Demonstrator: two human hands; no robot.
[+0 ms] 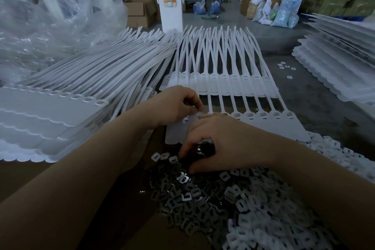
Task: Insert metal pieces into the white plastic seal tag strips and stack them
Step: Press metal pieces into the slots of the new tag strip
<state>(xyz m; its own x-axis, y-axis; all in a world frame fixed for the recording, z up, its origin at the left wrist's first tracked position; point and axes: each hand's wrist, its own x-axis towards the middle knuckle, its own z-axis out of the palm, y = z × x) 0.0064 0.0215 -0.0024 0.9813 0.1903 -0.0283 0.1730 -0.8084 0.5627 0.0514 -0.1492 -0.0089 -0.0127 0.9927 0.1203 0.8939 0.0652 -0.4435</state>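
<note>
Beside the tall finished stack, work is midway: the left hand pinches the current strip; the right hand curls over loose metal pieces, grip unclear.

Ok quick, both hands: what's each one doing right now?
Left hand: fingers curled, pinching at the seal tag strip; any piece held is hidden.
Right hand: fingers curled, picking into the metal pieces; grasp unclear.

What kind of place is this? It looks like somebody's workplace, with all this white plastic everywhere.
Most likely a small factory or assembly workshop. Stacks of white seal tag strips cover the bench, a heap of loose metal pieces lies by the person's right hand, and cardboard boxes and filled sacks stand on the floor behind.
</note>
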